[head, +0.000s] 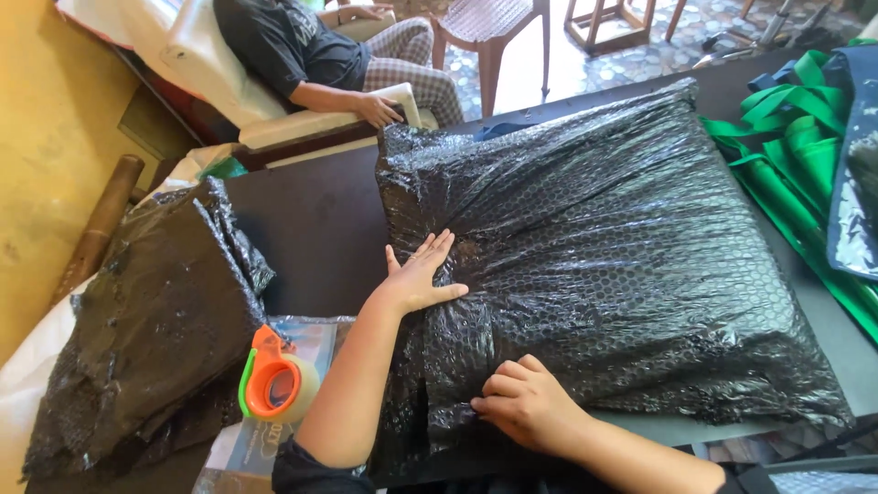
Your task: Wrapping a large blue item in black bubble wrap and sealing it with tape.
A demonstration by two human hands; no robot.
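A big parcel wrapped in black bubble wrap (622, 256) lies on a dark table (311, 220). My left hand (422, 274) presses flat on its left side, fingers spread and pointing away from me. My right hand (526, 402) rests on the near edge of the parcel with fingers curled, pinching the wrap's folded edge. An orange and green tape dispenser (274, 380) with a roll of clear tape sits to the left of my left arm.
A pile of black bubble wrap (155, 338) lies at the left. Green straps and bags (796, 128) lie at the right edge. Another person sits in a white chair (302, 55) beyond the table; wooden stools (494, 37) stand behind.
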